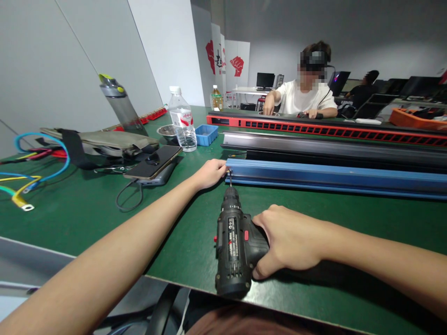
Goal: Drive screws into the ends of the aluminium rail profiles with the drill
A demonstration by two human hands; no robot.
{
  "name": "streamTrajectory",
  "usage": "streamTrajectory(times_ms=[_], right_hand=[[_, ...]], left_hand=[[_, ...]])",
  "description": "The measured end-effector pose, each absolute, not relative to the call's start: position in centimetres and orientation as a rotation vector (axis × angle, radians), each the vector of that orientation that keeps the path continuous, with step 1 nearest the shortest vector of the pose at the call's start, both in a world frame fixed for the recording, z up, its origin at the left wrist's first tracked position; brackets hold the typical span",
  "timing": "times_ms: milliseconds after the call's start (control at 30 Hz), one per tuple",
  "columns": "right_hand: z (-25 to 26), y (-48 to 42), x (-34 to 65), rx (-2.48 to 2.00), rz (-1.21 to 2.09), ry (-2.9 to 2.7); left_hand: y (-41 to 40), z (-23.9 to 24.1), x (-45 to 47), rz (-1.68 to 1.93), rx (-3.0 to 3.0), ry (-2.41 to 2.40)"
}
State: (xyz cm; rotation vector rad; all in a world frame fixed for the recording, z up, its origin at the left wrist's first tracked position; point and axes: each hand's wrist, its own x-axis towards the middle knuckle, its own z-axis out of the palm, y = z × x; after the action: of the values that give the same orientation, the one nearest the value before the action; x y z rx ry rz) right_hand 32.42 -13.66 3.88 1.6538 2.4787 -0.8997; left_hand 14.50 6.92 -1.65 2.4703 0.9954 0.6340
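Head view. In the lower centre of the frame, our right hand (289, 242) is closed around the grip of the one black drill (232, 242), which lies on the green table (87, 209). Its bit points up-frame at the left end of the blue rail (331, 179). Our left hand (209, 173) rests at that rail end with its fingers curled; we cannot tell whether they pinch anything.

Containers, centre left:
- Blue tray (206, 135): contents not visible.
- Metal bowl (166, 131): contents not visible.
- Clear bottle (182, 122): holds clear liquid.
- Grey bottle (117, 104): tilted.
- Yellow bottle (216, 98): further back.

Counts: three bottles, one tray, one bowl and three rails. The rails are blue, grey (314, 146) and red (331, 126).
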Motion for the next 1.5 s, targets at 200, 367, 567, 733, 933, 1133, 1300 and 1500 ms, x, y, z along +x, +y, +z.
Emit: streamTrajectory(times_ms=[200, 367, 567, 733, 933, 1133, 1300, 1500], right_hand=[[3.95, -13.79, 32.46, 1.657, -0.892, 2.469], [4.08, -13.79, 32.4, 1.658, -0.878, 2.459], [4.06, -13.78, 32.43, 1.653, -0.884, 2.471], [4.06, -13.79, 32.36, 1.653, -0.877, 2.45], [4.1, -13.83, 32.43, 1.659, -0.891, 2.453], [4.17, -13.81, 32.3, 1.649, -0.877, 2.453], [4.2, -13.81, 32.25, 1.647, -0.881, 2.444], [4.08, -13.78, 32.3, 1.651, -0.87, 2.454]], left_hand=[[6.75, -1.43, 14.57, 0.62, 2.461, 1.012], [6.72, -1.43, 14.58, 0.618, 2.458, 1.022], [6.84, -1.59, 14.53, 0.635, 2.464, 0.994], [6.93, -1.67, 14.43, 0.643, 2.465, 0.986], [6.83, -1.59, 14.51, 0.632, 2.466, 0.99], [6.94, -1.68, 14.5, 0.641, 2.474, 0.974], [7.09, -1.84, 14.44, 0.642, 2.471, 0.976], [6.98, -1.82, 14.47, 0.648, 2.458, 0.991]])
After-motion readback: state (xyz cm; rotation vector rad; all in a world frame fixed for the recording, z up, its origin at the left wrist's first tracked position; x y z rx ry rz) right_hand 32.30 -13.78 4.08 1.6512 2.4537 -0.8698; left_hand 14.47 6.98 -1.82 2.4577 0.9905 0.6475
